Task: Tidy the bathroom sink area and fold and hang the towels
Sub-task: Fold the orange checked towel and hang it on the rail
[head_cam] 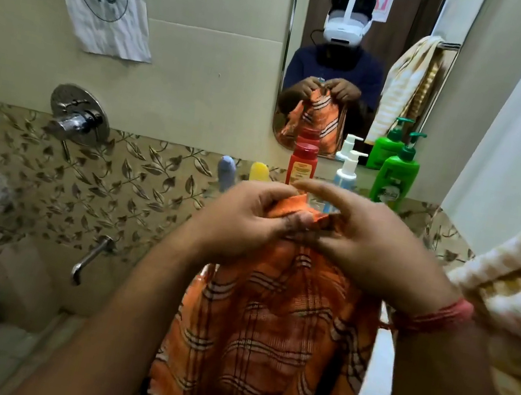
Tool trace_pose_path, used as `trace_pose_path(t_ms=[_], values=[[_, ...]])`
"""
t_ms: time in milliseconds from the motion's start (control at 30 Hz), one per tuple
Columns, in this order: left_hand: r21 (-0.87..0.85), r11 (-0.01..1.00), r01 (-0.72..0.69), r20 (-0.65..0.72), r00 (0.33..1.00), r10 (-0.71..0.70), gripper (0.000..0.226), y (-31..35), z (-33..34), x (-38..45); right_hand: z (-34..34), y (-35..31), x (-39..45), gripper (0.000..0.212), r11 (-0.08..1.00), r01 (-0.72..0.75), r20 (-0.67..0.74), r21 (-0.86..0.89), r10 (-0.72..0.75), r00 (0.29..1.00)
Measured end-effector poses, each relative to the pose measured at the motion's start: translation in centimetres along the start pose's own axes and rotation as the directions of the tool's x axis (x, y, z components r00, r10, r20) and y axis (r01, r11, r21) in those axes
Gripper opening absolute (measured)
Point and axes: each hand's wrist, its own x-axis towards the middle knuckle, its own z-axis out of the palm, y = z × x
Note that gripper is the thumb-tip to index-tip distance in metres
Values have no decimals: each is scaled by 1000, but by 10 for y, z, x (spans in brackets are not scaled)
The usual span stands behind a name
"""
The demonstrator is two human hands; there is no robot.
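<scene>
With left hand (pixel 248 219) and right hand (pixel 361 246) both pinching the top edge of the orange towel (pixel 270 331) — hanging in front of the sink ledge — match corners squarely before folding.

A single wide-angle view comes from the person's head, looking forward and down over both forearms, close enough that the left hand (pixel 248 219) and right hand (pixel 372 248) fill the middle of the picture. It faces the bathroom wall, with the mirror (pixel 362 65) straight ahead at the top, which throws back the wearer and the headset. Straight lines bend toward the edges. The wall tap (pixel 78 116) sits off to the left, farther away.
</scene>
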Motion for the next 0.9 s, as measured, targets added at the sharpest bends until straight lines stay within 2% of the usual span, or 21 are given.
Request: trace_pose_path(t_ms=[67, 100, 167, 267, 333, 433, 533, 633, 733, 800, 867, 900], values=[[28, 999, -44, 29, 999, 44, 14, 2, 1, 1, 8, -2, 5, 16, 999, 30, 31, -20, -29, 999], [56, 997, -47, 17, 999, 46, 16, 1, -1, 1, 10, 1, 5, 13, 999, 33, 25, -34, -32, 999], [103, 995, -13, -33, 999, 16, 22, -6, -8, -2, 8, 9, 1, 17, 997, -2, 1, -71, 2, 1000], [81, 995, 58, -103, 993, -49, 23, -16, -17, -7, 5, 14, -7, 26, 994, -73, -15, -87, 72, 997], [111, 991, 79, -201, 978, -56, 19, -20, -19, -7, 5, 15, -8, 29, 989, -103, -7, -106, 103, 995], [162, 981, 111, -313, 948, -55, 11, -20, -19, -5, 5, 14, -6, 30, 988, -122, -22, -97, 121, 992], [227, 957, 183, -344, 934, -97, 19, -22, -17, -4, 6, 12, -6, 23, 987, -139, -6, -81, 139, 990], [183, 945, 272, -394, 901, -183, 24, -29, -14, -8, 5, 15, -6, 19, 983, -159, 11, -91, 161, 987], [101, 956, 276, -475, 858, -197, 27, -36, -17, -12, 5, 16, -7, 19, 979, -184, 5, -94, 185, 983], [78, 962, 260, -398, 893, -209, 27, -37, -20, -15, 7, 18, -7, 19, 975, -196, 4, -108, 197, 980], [84, 959, 270, -178, 951, -252, 18, -33, -22, -17, 10, 20, -5, 16, 974, -197, 0, -109, 199, 980], [133, 946, 295, -63, 955, -289, 14, -32, -23, -18, 11, 23, -4, 15, 976, -192, -6, -99, 192, 981]])
